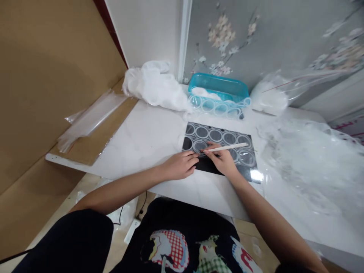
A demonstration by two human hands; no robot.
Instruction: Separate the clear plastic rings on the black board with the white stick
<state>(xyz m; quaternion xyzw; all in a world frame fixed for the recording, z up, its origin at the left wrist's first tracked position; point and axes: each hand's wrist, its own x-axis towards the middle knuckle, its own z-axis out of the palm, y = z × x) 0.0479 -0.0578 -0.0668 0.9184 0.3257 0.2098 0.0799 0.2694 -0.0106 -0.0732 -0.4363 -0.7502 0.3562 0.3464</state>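
A black rectangular sheet (209, 166) lies on the white table, covered with rows of whitish rings (215, 135) on clear film. At the left end of its near row, one round spot shows plain black with no ring. My right hand (223, 162) is closed on a thin white pen-like tool (231, 146), whose back end points right; its tip is hidden near a ring. Beside it, my left hand (183, 165) rests at the sheet's left near edge. Its fingers lie bent over the surface, fingertips close to the same ring, and I see nothing gripped in them.
Behind the sheet stands a blue plastic tray (218, 81) with white pieces inside and a clear ring strip (214, 107) leaning on its front. A white bag (156, 87), a clear bag (270, 98), a heap of clear film (309, 155) and flat plastic sleeves (92, 117) surround it.
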